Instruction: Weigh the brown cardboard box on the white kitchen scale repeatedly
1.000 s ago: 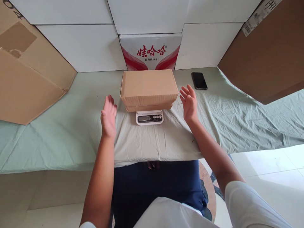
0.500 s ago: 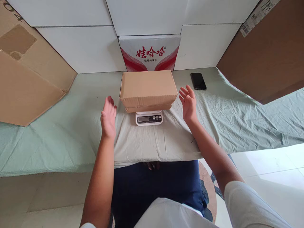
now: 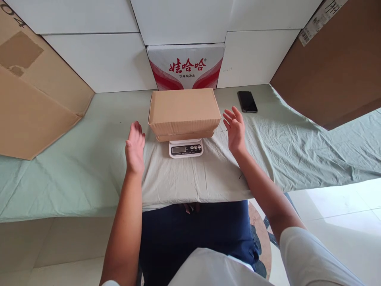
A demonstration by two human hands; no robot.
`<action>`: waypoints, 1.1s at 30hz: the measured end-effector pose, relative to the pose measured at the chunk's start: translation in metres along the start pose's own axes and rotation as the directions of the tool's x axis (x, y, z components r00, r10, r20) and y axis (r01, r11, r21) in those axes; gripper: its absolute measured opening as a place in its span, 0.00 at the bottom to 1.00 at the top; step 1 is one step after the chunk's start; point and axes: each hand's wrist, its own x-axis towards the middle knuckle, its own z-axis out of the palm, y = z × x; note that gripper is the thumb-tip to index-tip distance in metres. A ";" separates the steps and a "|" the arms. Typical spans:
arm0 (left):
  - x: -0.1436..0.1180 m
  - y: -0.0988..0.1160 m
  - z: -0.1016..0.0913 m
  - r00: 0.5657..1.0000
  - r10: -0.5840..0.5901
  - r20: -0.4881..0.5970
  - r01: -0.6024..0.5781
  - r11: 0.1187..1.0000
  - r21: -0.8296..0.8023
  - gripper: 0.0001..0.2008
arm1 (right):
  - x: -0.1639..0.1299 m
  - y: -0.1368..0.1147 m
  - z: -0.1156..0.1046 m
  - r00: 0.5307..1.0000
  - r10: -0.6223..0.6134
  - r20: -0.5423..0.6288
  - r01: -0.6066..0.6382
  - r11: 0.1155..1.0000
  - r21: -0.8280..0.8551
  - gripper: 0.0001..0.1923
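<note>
And here's the green cloth (image 3: 98, 139), stretching wide, with the brown box (image 3: 184, 107) raised mid-stage, balanced enough, it seems, to need no holding! 2 empty hands flank it, left hand (image 3: 135, 149) and right hand (image 3: 237, 133) well apart, palms inward (resting on the cloth or not, I can't tell). Underneath, the white scale (image 3: 186, 150) bears it, display (image 3: 179, 149) jutting out, presumably for reading; the black phone (image 3: 247, 101) lies aside.

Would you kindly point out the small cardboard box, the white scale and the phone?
Small cardboard box (image 3: 184, 109): head view, on its top face.
White scale (image 3: 186, 149): head view, on its front panel.
Phone (image 3: 247, 101): head view, on its dark screen.
</note>
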 end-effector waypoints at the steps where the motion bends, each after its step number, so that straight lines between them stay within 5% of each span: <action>1: 0.000 -0.001 0.000 1.000 0.000 0.001 0.000 1.000 0.006 0.40 | 0.000 0.000 0.000 1.000 -0.002 0.000 0.002 1.000 -0.001 0.35; 26: 0.000 0.012 0.007 0.997 -0.074 -0.027 0.075 0.996 0.056 0.49 | -0.002 -0.001 0.002 1.000 0.018 0.013 -0.018 1.000 0.025 0.35; 33: -0.002 0.008 0.007 0.999 -0.048 -0.001 0.048 0.999 0.022 0.41 | -0.004 0.002 0.003 0.999 0.020 0.027 -0.020 1.000 0.006 0.36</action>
